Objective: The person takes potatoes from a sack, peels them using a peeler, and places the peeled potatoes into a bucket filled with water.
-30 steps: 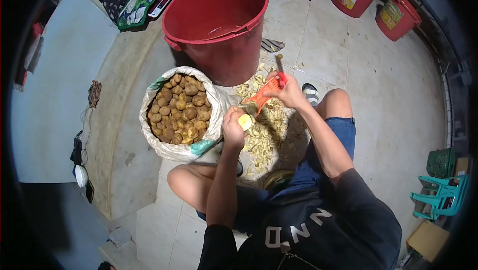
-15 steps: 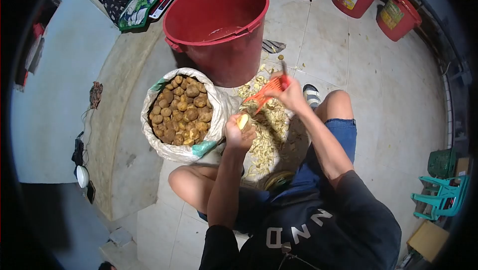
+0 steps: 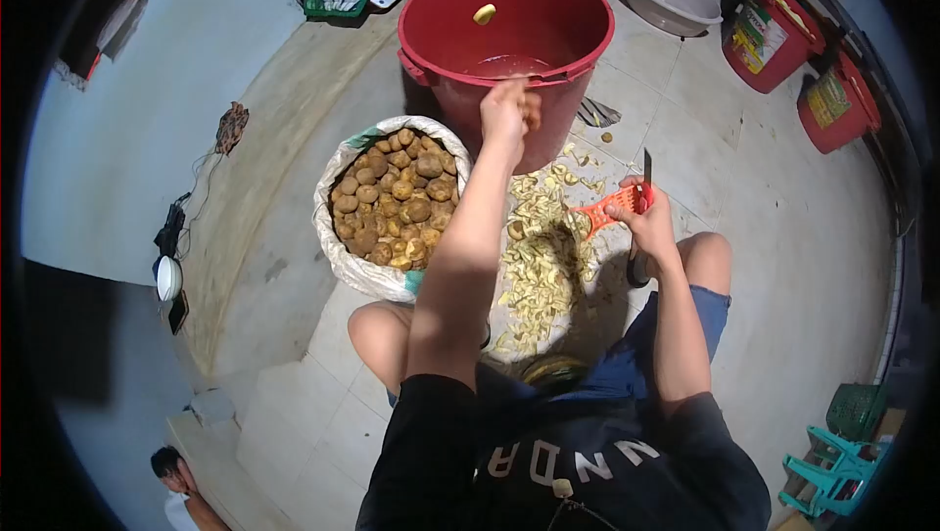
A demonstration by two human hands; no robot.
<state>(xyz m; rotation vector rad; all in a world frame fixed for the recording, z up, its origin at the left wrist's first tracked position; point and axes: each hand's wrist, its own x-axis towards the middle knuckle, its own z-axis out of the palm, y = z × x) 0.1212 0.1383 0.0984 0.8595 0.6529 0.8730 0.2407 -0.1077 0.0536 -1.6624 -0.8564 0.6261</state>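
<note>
Left grip [image 3: 516, 110] hovers apart from airborne potato [image 3: 484, 14].

Pale yellow peeled potato [image 3: 485, 14] midair over red tub [image 3: 548, 125], orange peeler [image 3: 599, 215] slanted above peelings [image 3: 539, 281].

Wide-angle curvature, black vignetted edges

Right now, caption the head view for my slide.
Peeled potato in mid-air over the tub, left hand near its rim, right hand holding an orange tool.
</note>
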